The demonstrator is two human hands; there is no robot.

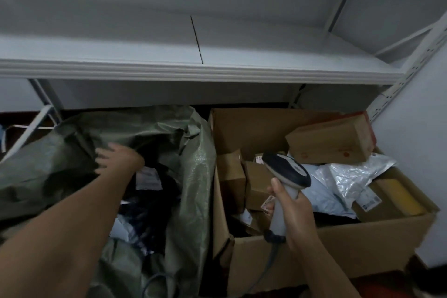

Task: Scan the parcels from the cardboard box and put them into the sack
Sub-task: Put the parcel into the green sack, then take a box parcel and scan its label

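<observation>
A green woven sack (193, 176) stands open on the left, with dark and white parcels (147, 178) inside. My left hand (118, 156) reaches over the sack's mouth, blurred, fingers spread and holding nothing. To the right sits a large cardboard box (338, 239) full of parcels: small brown cartons (256, 184), a long brown carton (331, 143) propped at the back, silver and pale blue mailer bags (350, 176). My right hand (292, 215) grips the handle of a grey barcode scanner (285, 169), whose head is above the box's left side.
A white metal shelf (193, 70) overhangs both containers at the back. Its perforated upright (411, 72) rises at the right, next to a pale wall. The scanner's cable (263, 271) hangs down in front of the box. White frame bars (36, 123) stand at the far left.
</observation>
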